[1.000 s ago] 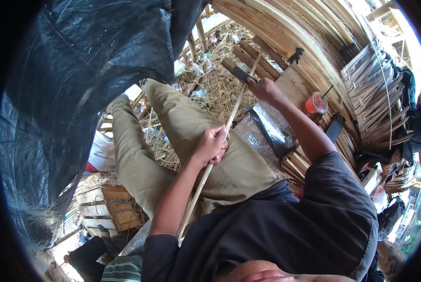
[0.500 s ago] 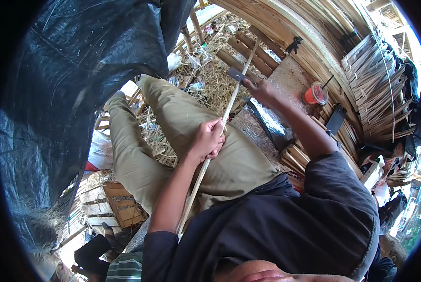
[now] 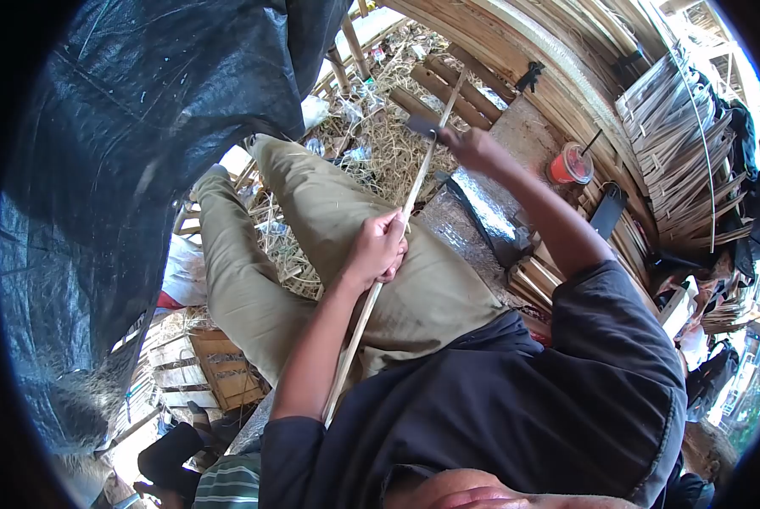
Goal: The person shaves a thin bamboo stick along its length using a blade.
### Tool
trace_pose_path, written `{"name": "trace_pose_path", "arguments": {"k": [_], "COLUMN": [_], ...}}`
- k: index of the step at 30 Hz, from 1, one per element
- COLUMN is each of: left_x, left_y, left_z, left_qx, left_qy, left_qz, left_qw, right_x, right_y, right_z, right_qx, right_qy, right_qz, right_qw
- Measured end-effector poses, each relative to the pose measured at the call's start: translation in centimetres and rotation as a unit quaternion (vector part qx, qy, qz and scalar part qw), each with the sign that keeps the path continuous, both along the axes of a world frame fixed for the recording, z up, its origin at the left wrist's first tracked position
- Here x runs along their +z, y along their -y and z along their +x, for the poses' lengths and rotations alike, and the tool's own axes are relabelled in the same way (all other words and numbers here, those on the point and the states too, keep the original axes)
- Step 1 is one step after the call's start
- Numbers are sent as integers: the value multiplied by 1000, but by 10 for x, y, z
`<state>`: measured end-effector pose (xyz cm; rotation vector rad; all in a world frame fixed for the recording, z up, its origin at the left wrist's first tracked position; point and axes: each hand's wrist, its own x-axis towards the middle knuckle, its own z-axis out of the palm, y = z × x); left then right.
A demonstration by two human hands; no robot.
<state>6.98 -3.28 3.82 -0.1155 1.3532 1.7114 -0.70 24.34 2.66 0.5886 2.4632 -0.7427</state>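
Observation:
A long, thin pale bamboo strip (image 3: 420, 178) runs slantwise across my thigh, from beside my left forearm out over the straw. Closed around its middle, my left hand (image 3: 378, 246) presses it against my trouser leg. Farther out, my right hand (image 3: 479, 151) grips a knife by its handle, which the fingers hide. The dark, wide knife blade (image 3: 421, 127) lies across the strip and looks slightly blurred. Whether its edge is cutting into the bamboo, I cannot tell.
Straw and plastic litter (image 3: 388, 127) cover the ground ahead. To the right are a red drink cup (image 3: 571, 164) with a straw, a black phone-like object (image 3: 607, 212) and bundled split strips (image 3: 685, 161). A black tarp (image 3: 159, 153) hangs left. Someone in a striped garment (image 3: 227, 482) is at lower left.
My right hand and the knife have shifted slightly up and left along the strip. My left hand keeps its grip in the same place.

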Motion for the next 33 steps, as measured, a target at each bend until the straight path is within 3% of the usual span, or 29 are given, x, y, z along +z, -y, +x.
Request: {"name": "trace_pose_path", "arguments": {"k": [2, 4, 7, 10, 13, 18, 22, 24, 27, 28, 30, 33], "left_x": [-3, -5, -4, -11, -4, -8, -9, -14, -5, -3, -1, -8], "left_y": [-1, 1, 5, 2, -4, 0, -2, 5, -1, 0, -4, 6], "left_z": [2, 2, 7, 2, -3, 3, -1, 7, 5, 7, 2, 7], "left_qx": [1, -4, -4, 1, 5, -5, 3, -2, -1, -12, -25, -7], "left_qy": [-4, -15, -15, -31, -45, -79, -68, -64, -88, -94, -112, -72], "left_qz": [-5, -7, -1, -13, -41, -35, -39, -25, -46, -56, -69, -7], "left_qw": [1000, 1000, 1000, 999, 998, 996, 997, 998, 995, 994, 991, 997], "right_x": [-45, -48, -34, -2, -24, -21, -25, -2, 12, -6, -20, 15], "right_y": [-27, -12, 8, -2, 12, -11, 12, 26, 3, 0, 19, 33], "right_z": [-14, -3, 13, -14, 4, -7, 11, 20, -1, -3, 15, 20], "right_qx": [0, 13, -5, -89, 49, -22, 11, 21, -112, -84, -39, -47], "right_qy": [-30, -121, -72, 64, -154, -9, -131, -102, 8, -78, -121, -55], "right_qz": [42, 42, 20, 16, 47, 71, 37, 23, -32, 55, 63, 36], "right_qw": [999, 992, 997, 994, 986, 997, 991, 994, 993, 992, 990, 997]}}
